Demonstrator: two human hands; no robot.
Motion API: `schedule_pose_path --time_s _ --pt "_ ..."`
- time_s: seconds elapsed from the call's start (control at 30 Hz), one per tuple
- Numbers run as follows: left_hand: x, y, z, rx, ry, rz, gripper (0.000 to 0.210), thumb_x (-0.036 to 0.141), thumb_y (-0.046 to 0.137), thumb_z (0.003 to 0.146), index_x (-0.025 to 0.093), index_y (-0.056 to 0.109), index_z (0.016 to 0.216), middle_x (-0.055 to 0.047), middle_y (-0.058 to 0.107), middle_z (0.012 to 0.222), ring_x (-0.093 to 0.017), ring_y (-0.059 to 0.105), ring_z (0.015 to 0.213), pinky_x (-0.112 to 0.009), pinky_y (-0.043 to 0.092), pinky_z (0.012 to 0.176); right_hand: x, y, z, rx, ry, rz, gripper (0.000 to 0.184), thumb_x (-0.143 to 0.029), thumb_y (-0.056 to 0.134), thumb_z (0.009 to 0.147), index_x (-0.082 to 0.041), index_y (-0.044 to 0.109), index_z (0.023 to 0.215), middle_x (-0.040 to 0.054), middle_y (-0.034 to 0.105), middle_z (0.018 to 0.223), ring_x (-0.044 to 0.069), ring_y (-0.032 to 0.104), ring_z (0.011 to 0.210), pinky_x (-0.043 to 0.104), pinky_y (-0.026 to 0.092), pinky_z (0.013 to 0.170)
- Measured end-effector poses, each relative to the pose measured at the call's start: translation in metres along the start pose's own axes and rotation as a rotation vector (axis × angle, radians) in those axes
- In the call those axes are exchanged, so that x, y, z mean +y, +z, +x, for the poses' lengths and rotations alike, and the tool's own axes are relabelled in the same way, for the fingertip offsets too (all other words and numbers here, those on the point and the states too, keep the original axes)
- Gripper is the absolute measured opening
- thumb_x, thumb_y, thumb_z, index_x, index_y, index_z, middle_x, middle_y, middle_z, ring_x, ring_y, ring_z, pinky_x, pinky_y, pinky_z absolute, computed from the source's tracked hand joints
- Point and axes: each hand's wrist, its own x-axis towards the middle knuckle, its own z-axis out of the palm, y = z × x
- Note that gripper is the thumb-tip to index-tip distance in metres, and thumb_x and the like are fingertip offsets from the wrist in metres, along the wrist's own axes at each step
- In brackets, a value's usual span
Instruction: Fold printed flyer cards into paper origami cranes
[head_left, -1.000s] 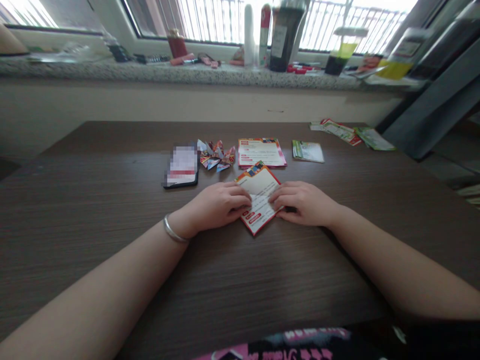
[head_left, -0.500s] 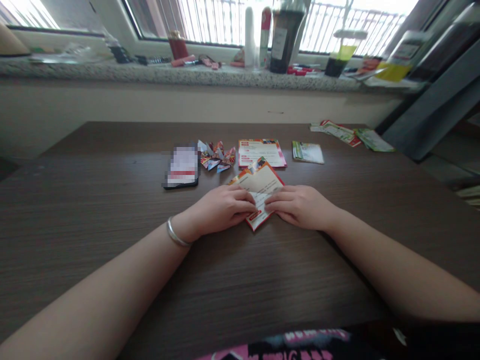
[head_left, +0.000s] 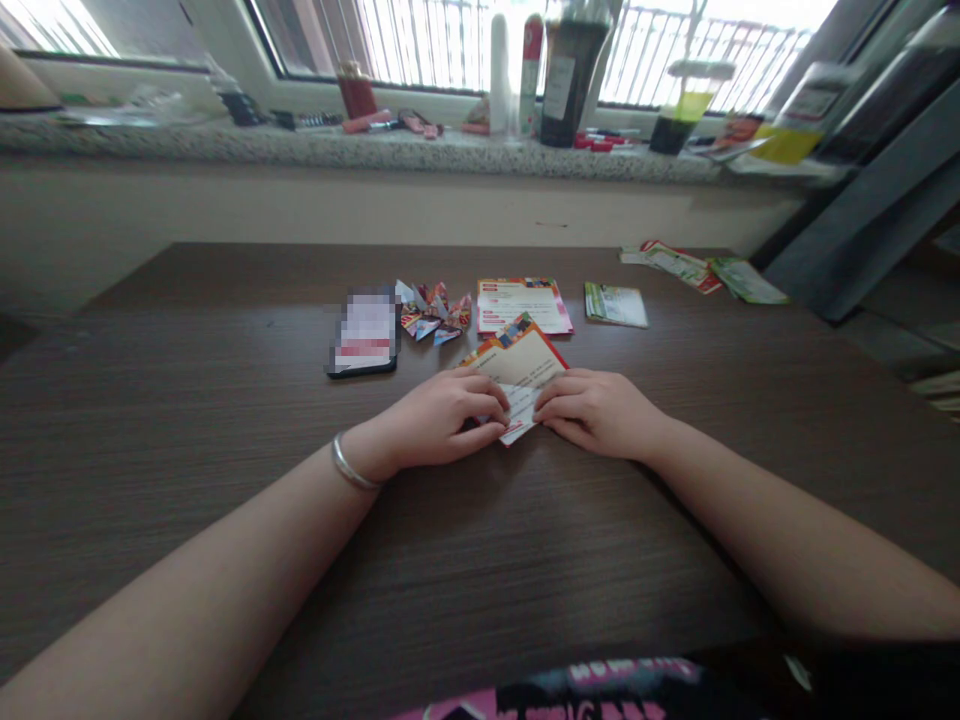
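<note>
A square sheet of printed paper (head_left: 525,355), cream with a red and patterned border, lies turned like a diamond on the table before me. My left hand (head_left: 461,415), with a silver bangle (head_left: 349,463) on its wrist, has its fingers curled over the sheet's left edge. On the opposite edge, the bent fingers of my right hand (head_left: 589,412) grip the paper. Between the hands the near corner shows, and a crease crosses the sheet there. Both thumbs are on the near side; the fingers cover part of the edges.
Beyond the sheet are a phone (head_left: 365,335), folded paper pieces (head_left: 435,312), another printed sheet (head_left: 525,305) and a small green-white stack (head_left: 616,305). Colourful papers (head_left: 682,265) lie at the table's back right. Bottles, among them a dark one (head_left: 571,85), stand on the windowsill (head_left: 450,155).
The sheet's near corner has shifted slightly away from me, and its red label shows less. The fingers of both hands have moved a little; the other objects stay put.
</note>
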Motion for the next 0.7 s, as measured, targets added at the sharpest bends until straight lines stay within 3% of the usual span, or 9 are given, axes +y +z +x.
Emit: schedule_pose_path --time_s 0.2,0.4,0.7 --pt "0.007 0.001 0.002 -0.013 -0.027 0.099 0.037 0.054 0.059 0.086 0.019 0.070 0.093 -0.007 0.067 0.097 -0.021 0.060 0.089 -0.033 0.046 0.082 -0.002 0.000 0.003 0.005 0.098 0.059 0.018 -0.025 0.052 0.092 -0.020 0.070 0.090 0.0051 0.073 0.096 0.019 0.066 0.091 0.035 0.051 0.084" --pt "0.013 0.009 0.004 0.056 -0.131 0.182 0.032 0.038 0.047 0.096 0.018 0.070 0.086 -0.006 0.068 0.085 -0.019 0.062 0.083 -0.032 0.046 0.077 -0.001 0.001 0.006 0.004 0.111 0.167 0.016 -0.020 0.054 0.090 -0.021 0.070 0.090 0.0041 0.074 0.095 0.018 0.066 0.091 0.034 0.051 0.086" --pt "0.014 0.009 0.008 0.168 -0.346 0.047 0.022 0.029 0.052 0.091 0.017 0.064 0.077 -0.002 0.063 0.072 -0.015 0.056 0.070 -0.025 0.042 0.060 -0.001 0.003 0.006 0.042 0.130 0.227 0.014 -0.021 0.057 0.088 -0.021 0.070 0.093 0.0052 0.074 0.094 0.018 0.067 0.090 0.034 0.051 0.084"
